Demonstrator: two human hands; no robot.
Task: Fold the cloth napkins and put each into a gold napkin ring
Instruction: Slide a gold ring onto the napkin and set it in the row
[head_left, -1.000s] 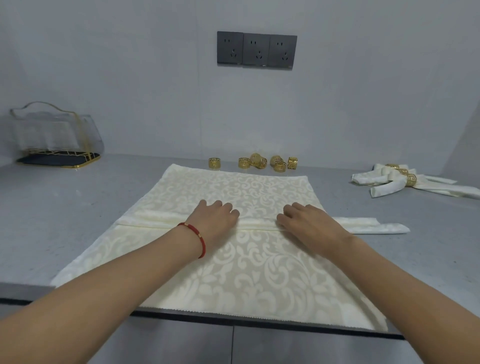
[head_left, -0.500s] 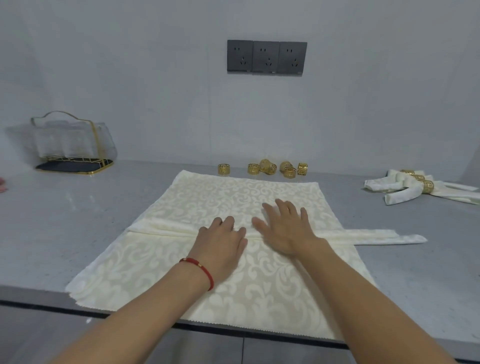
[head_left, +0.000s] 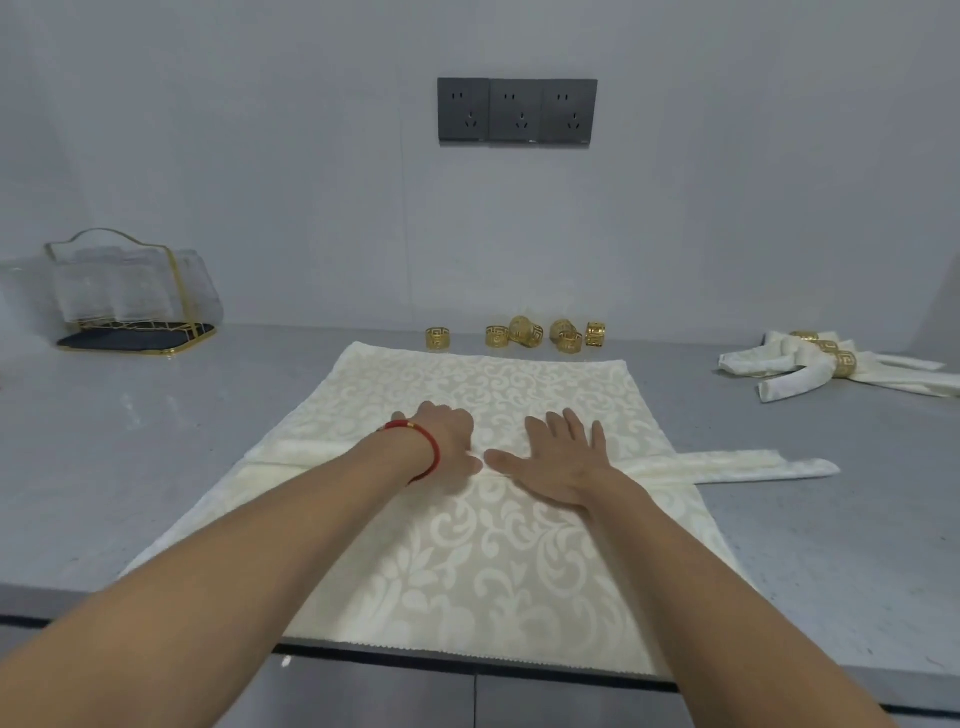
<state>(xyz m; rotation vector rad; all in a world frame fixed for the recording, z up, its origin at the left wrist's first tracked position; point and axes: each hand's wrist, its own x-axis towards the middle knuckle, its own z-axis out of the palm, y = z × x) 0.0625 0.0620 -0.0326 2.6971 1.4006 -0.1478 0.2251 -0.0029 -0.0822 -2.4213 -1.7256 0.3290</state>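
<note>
Napkin (head_left: 483, 525) lay spread before the rings (head_left: 524, 332); I had slid my right hand (head_left: 563, 462) inward, fingers flat, beside my left hand (head_left: 449, 441), knuckles curled, pressing the fold.

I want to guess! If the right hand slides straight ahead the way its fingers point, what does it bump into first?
Probably nothing for a while: the right hand just crosses flat napkin. Past its far edge come the gold rings, though depth is hard to judge.

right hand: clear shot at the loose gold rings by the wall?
Probably yes. The right hand lies flat on the napkin; only bare cloth lies between it and the gold rings.
</note>
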